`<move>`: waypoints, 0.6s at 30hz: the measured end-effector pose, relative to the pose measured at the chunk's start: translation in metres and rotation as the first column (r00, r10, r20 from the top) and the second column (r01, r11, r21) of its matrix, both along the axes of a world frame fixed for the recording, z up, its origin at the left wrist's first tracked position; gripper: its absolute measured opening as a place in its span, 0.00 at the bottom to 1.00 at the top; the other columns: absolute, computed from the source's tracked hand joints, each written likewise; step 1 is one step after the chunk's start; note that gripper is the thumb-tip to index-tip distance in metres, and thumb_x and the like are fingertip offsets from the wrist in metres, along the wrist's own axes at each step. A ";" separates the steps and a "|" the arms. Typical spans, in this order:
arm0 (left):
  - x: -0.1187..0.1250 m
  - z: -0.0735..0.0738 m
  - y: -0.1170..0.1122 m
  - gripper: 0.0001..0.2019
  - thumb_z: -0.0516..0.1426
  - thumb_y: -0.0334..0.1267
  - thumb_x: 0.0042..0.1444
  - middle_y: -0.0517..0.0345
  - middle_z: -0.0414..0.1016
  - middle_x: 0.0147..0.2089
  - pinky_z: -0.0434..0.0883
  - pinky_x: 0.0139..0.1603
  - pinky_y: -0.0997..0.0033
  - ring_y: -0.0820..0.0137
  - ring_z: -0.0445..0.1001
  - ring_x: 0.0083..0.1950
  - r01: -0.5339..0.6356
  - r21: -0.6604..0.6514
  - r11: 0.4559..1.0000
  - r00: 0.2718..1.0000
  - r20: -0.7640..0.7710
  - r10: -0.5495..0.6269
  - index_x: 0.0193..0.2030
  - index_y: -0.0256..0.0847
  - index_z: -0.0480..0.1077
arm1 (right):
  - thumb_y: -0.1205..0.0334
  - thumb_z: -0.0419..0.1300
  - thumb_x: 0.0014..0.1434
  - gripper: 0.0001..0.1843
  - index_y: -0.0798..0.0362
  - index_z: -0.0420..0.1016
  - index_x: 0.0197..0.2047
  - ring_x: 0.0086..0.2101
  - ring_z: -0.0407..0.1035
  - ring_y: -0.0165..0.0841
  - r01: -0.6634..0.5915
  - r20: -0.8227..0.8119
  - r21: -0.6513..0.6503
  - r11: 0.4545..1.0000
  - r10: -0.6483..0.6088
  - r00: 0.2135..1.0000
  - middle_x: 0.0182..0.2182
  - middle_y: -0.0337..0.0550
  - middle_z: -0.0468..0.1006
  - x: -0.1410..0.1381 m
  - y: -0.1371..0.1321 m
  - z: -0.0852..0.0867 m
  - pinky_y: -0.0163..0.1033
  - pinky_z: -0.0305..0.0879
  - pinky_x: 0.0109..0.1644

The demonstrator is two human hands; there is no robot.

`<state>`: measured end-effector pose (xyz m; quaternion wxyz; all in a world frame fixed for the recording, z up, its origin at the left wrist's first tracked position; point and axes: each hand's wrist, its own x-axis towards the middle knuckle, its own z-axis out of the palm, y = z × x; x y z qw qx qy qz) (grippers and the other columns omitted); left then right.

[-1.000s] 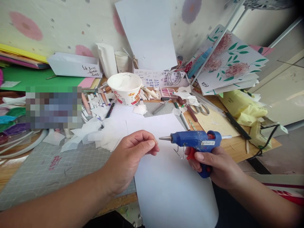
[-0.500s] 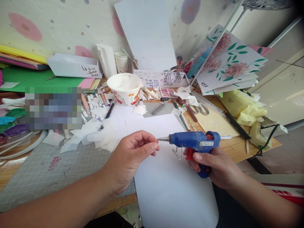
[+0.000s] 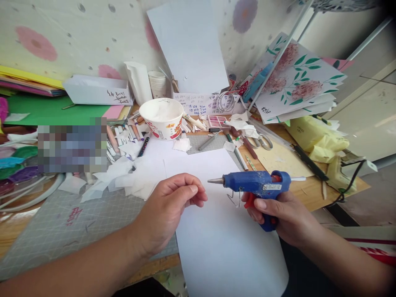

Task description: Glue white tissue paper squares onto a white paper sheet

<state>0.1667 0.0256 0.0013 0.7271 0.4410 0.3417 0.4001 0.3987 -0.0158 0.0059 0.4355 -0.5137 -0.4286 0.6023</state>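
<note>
A blue hot glue gun with a red trigger is gripped in my right hand, its metal nozzle pointing left. A clear glue stick juts from its rear end, and a bent wire stand hangs under the barrel. My left hand is closed in a pinch just left of the nozzle tip, a small gap apart from it. Whatever its fingertips may hold is too small or hidden to make out. Beneath both hands lies a large white paper sheet, curving down over the table's front edge.
A paper bowl stands behind my hands, beside scattered markers and paper scraps. Scissors lie to the right, near a yellow tissue pack. A grey cutting mat covers the left front. Painted sheets lean at the back right.
The glue gun in my right hand has moved slightly right, so its nozzle tip has drawn away from my left fingertips. My left hand stays pinched in nearly the same place.
</note>
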 end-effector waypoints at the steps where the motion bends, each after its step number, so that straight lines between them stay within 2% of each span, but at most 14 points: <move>1: 0.000 0.000 0.000 0.08 0.53 0.31 0.56 0.59 0.73 0.29 0.67 0.37 0.73 0.73 0.69 0.33 0.005 -0.005 1.000 1.000 0.001 -0.005 0.30 0.38 0.72 | 0.51 0.69 0.44 0.17 0.57 0.76 0.31 0.18 0.61 0.25 -0.005 0.002 0.007 1.000 0.005 1.000 0.16 0.37 0.68 0.000 0.000 0.000 0.31 0.56 0.21; 5: 0.000 -0.001 0.001 0.07 0.55 0.32 0.57 0.58 0.75 0.31 0.67 0.38 0.72 0.73 0.70 0.33 0.022 -0.017 1.000 1.000 -0.006 -0.022 0.32 0.39 0.73 | 0.52 0.69 0.45 0.17 0.57 0.76 0.31 0.19 0.61 0.25 0.005 0.006 0.000 1.000 -0.005 1.000 0.16 0.37 0.69 0.001 0.001 0.000 0.31 0.56 0.21; 18: -0.002 -0.001 0.000 0.02 0.61 0.32 0.53 0.61 0.76 0.31 0.66 0.36 0.76 0.76 0.71 0.32 0.029 -0.014 0.999 0.999 -0.036 -0.030 0.30 0.39 0.72 | 0.50 0.70 0.42 0.18 0.56 0.76 0.30 0.18 0.60 0.25 0.015 0.026 -0.002 1.000 -0.015 1.000 0.17 0.38 0.68 0.001 0.000 0.003 0.31 0.56 0.21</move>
